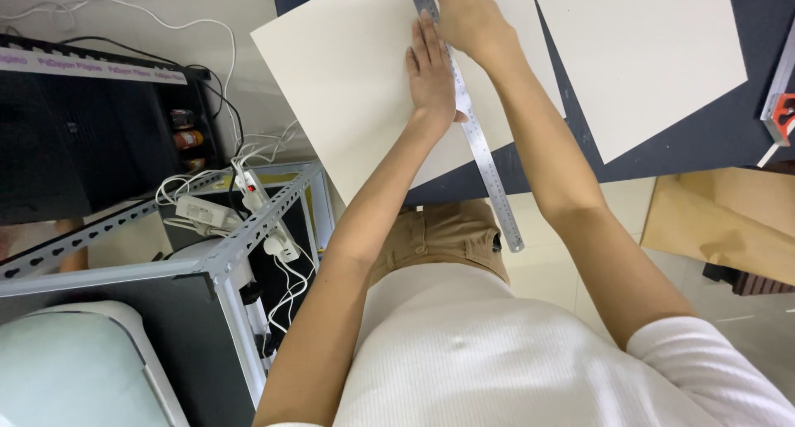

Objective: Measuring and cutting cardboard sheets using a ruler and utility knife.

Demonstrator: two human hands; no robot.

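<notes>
A long steel ruler point(484, 158) lies slanted across a large cream sheet point(348, 71) on a dark table point(662, 158); its near end overhangs the table edge. My left hand point(431, 75) lies flat, fingers together, pressing on the sheet and the ruler's left edge. My right hand point(468, 17) rests on the ruler higher up, near the top of the view; its fingertips are cut off, so whether it holds anything is hidden.
A second cream sheet point(646, 54) lies to the right. A red-and-grey tool point(780, 112) sits at the table's right edge. At left stand a metal rack point(248, 236) with a power strip point(252, 191) and cables, and a black unit point(74, 137).
</notes>
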